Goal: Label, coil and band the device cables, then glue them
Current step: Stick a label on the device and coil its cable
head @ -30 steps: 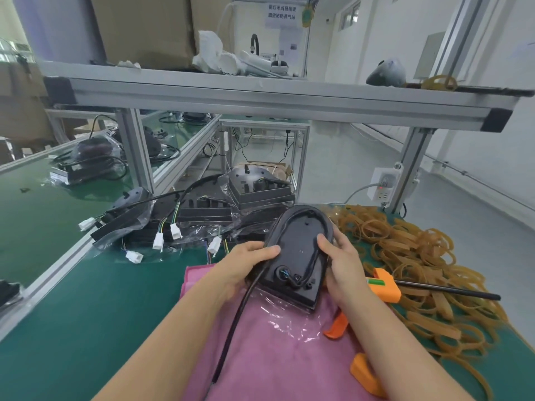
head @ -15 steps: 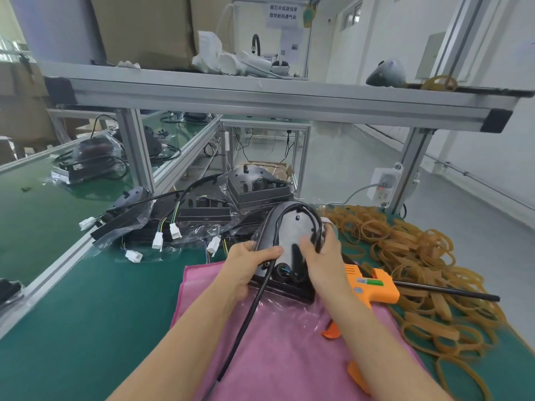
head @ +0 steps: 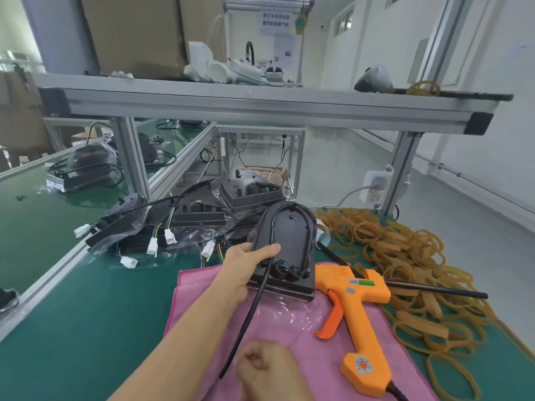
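Now one black device point(head: 285, 244) lies tilted with its flat underside up, its near edge on the pink cloth point(head: 292, 337) spread on the green bench point(head: 86, 328). The left hand point(head: 241, 272) holds its left edge, thumb laid across the top and fingers curled underneath, so that grip is closed around the device. One thick black cable point(head: 249, 314) leaves the socket at the device's near end, loops around the underside and also runs down across the cloth toward the right hand point(head: 267, 371). That hand is curled into a loose fist low in view; I cannot tell whether its grip pinches the cable's end or nothing. One orange glue gun point(head: 354, 302) lies on the cloth just beside the device, with a small green label whose print is too small to read. A heap of tan rubber bands point(head: 405, 256), too many to count, covers the bench to the right. Several more bagged devices point(head: 185, 224) with white connectors lie behind.
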### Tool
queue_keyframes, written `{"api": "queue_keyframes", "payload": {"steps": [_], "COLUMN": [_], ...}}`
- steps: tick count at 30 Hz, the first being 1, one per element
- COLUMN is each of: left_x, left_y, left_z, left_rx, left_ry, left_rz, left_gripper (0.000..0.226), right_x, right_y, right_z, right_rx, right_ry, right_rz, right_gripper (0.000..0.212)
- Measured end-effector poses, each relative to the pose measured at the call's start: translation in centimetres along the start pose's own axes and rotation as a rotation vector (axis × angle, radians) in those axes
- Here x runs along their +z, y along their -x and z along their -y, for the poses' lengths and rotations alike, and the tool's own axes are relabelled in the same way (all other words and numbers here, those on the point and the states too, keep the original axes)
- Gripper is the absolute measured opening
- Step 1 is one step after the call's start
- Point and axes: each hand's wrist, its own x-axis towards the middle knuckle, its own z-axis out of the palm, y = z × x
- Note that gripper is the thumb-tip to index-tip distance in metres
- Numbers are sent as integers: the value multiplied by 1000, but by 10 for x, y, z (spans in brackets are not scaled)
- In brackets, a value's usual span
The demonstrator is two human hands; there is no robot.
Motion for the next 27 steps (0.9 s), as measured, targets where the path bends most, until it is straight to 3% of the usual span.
{"api": "queue_keyframes", "payload": {"steps": [2, 3, 5, 7, 8, 11, 13, 16, 18, 20, 22, 24, 25, 27], "left_x": [3, 5, 8, 8, 8, 7, 5, -2, -9, -15, -20, -22, -21, -19], "left_y": [1, 2, 2, 0, -1, -2, -2, 3, 6, 11, 17, 22, 25, 31], "left_z": [-5, -7, -9, -15, -19, -29, -34, -40, -40, -37, -30, -20, -15, -4], "left_rx": [-10, -22, -59, -107, -128, -130, -105, -54, -31, -12, 9, 36, 45, 55], "left_ry": [11, 20, 66, 97, 101, 113, 126, 127, 123, 128, 135, 152, 164, 191], "left_rz": [-2, -6, 0, 13, 16, 27, 38, 52, 47, 55, 52, 37, 31, 20], "left_gripper": [55, 58, 61, 47, 37, 17, 15, 24, 30, 30, 35, 33, 31, 33], "right_x": [10, 18, 23, 6, -6, -45, -62, -79, -88, -95, -104, -113, -114, -108], "right_y": [1, 7, 10, 6, 3, -10, -19, -30, -32, -30, -29, -31, -31, -29], "right_z": [2, 1, -8, -9, -7, -5, 0, -2, -6, -11, -16, -19, -18, -8], "right_rx": [-12, -43, -72, -94, -123, -370, -439, -379, -221, -74, -58, -170, -224, -248], "right_ry": [-159, -177, -185, -210, -196, -218, -258, -313, -240, -176, -59, 131, 105, -122], "right_rz": [82, 128, 58, 8, -47, -426, -518, -317, -45, 104, 12, -290, -423, -435], "right_gripper": [18, 9, 21, 26, 29, 27, 37, 41, 41, 39, 34, 27, 21, 13]}}
